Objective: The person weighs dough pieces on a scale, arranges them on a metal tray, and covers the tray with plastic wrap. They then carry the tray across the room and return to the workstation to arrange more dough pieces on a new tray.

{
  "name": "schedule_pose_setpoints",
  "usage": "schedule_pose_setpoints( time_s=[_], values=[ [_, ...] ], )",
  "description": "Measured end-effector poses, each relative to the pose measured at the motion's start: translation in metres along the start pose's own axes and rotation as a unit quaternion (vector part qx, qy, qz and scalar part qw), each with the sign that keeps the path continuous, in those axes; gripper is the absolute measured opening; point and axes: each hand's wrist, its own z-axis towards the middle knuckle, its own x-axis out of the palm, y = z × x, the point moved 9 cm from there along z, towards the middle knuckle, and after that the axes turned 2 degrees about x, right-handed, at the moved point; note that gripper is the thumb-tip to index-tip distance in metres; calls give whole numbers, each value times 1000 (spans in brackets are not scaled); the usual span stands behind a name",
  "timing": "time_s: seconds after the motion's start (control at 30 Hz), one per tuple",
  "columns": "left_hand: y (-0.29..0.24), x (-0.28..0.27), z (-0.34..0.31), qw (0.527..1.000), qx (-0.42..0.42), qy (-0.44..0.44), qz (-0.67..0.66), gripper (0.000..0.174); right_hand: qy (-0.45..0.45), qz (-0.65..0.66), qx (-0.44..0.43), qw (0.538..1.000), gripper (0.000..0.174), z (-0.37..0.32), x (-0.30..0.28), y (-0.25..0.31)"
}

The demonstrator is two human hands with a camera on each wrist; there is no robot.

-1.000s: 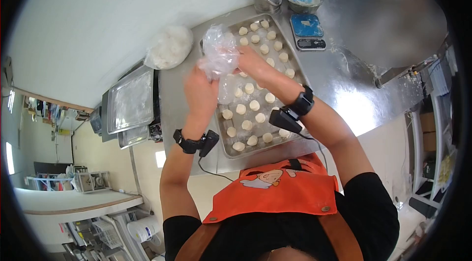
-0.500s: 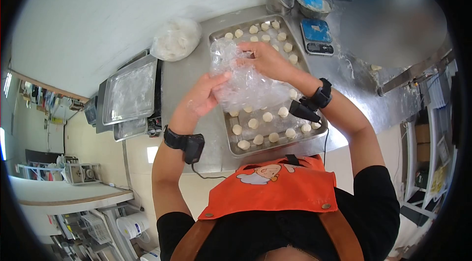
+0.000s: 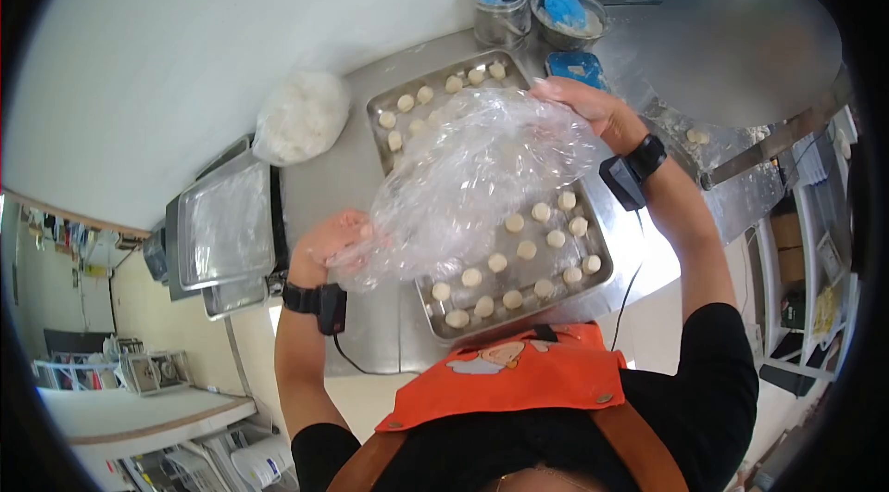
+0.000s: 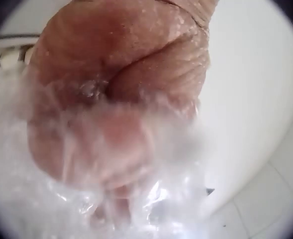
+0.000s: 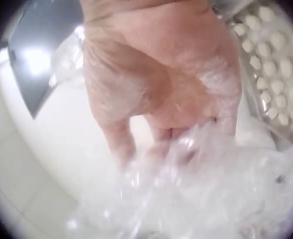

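Note:
A crinkled sheet of clear plastic film (image 3: 468, 172) stretches slantwise over the middle of a metal baking tray (image 3: 428, 314). My left hand (image 3: 335, 240) grips its near left end, fingers curled into the film, beyond the tray's left side. At the far right end, my right hand (image 3: 585, 105) holds the film near the tray's far right edge. In the right wrist view, the right fingers (image 5: 119, 144) bend down into the bunched plastic. Rows of small round dough balls (image 3: 526, 249) sit on the tray, partly hidden under the film.
A plastic bag of pale stuff (image 3: 303, 119) lies against the wall at left, near stacked trays (image 3: 227, 223). Behind the tray stand a metal pail (image 3: 501, 21), a bowl (image 3: 569, 24) with a blue item, and a blue scale (image 3: 576, 69).
The bunched plastic has been spread wide over the tray. My left hand has moved left and nearer my body; my right hand has moved right, away from it.

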Motion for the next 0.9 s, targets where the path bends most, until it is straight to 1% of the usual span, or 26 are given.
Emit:
schedule_pose_setpoints(
  time_s=[0.03,0.1,0.13,0.2,0.23,0.27,0.3,0.37,0.4,0.43,0.47,0.5,0.53,0.57,0.6,0.63,0.7,0.8,0.9],
  values=[
    [-1,-3,11,999,32,10,-26,35,28,27,-31,999,46,-3,-3,2],
    [-10,-20,35,988,129,-82,-34,29,90,83,-88,989,46,-3,-11,-4],
    [-13,-26,50,976,133,-147,-84,27,126,113,-74,983,50,4,-22,-19],
    [-20,-39,77,937,133,-271,-178,24,20,153,-69,986,54,26,-69,-53],
    [-19,-55,96,936,136,-269,-180,23,-35,171,-68,982,56,36,-97,-69],
    [-10,-80,119,935,141,-268,-184,22,-72,131,-57,987,52,49,-132,-83],
    [-6,-103,139,934,146,-268,-188,21,-104,90,-26,990,45,64,-156,-90],
    [-10,-134,172,942,135,-284,-118,19,-168,10,36,985,32,93,-194,-98],
    [-11,-150,189,944,129,-292,-85,19,-170,-181,17,969,18,112,-200,-79],
    [-16,-167,207,942,141,-302,-30,19,-230,-322,-12,919,17,129,-222,-68],
    [-21,-185,227,938,151,-310,24,19,-282,-454,-39,844,17,145,-241,-58],
    [-25,-203,247,931,162,-316,78,20,-327,-576,-66,747,17,157,-251,-49],
    [-35,-227,261,893,200,-344,209,22,-365,-576,-63,729,17,164,-259,-46],
    [-42,-250,274,836,234,-366,335,24,-403,-574,-61,710,18,168,-263,-41],
    [-50,-256,284,801,241,-377,398,25,-440,-572,-60,689,19,172,-266,-35],
    [-63,-254,290,759,246,-391,458,27,-463,-567,-34,681,21,177,-269,-34],
    [-78,-260,292,757,207,-416,460,29,-504,-555,21,661,26,181,-273,-37],
    [-92,-275,303,713,110,-425,547,26,-547,-568,61,612,29,186,-278,-36],
    [-75,-290,330,782,31,-302,544,26,-528,-582,79,614,34,192,-290,-39]
  ],
)
